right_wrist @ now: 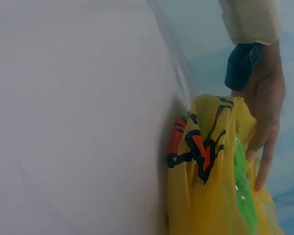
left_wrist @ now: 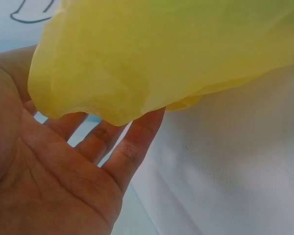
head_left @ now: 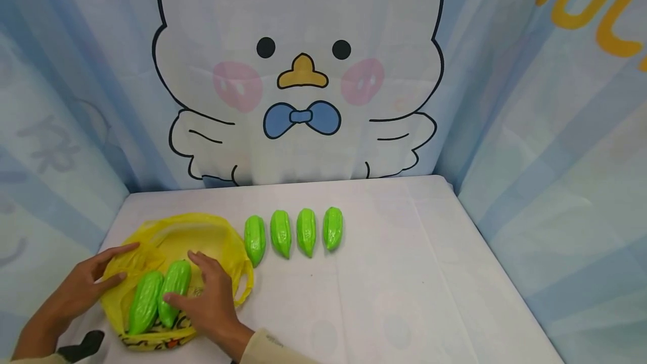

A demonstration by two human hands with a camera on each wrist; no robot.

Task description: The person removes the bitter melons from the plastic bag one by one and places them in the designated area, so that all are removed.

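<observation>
A yellow plastic bag (head_left: 212,235) lies with its mouth open at the table's left. Two glossy green toy bitter melons, a left one (head_left: 145,303) and a right one (head_left: 175,285), lie side by side in its mouth. At the bag's left edge is my left hand (head_left: 83,282), thumb and fingers apart; the left wrist view shows its fingers partly behind the yellow plastic (left_wrist: 108,63). My right hand (head_left: 214,296) reaches over the bag, its thumb over the right bitter melon and its fingers spread. Whether it touches that melon I cannot tell.
Several more green bitter melons (head_left: 306,232) stand in a row on the white table (head_left: 384,274), right of the bag. The leftmost (head_left: 255,240) is close to the bag's edge. Behind the table hangs a cloth printed with a cartoon bird (head_left: 303,150); blue-white cloth encloses both sides.
</observation>
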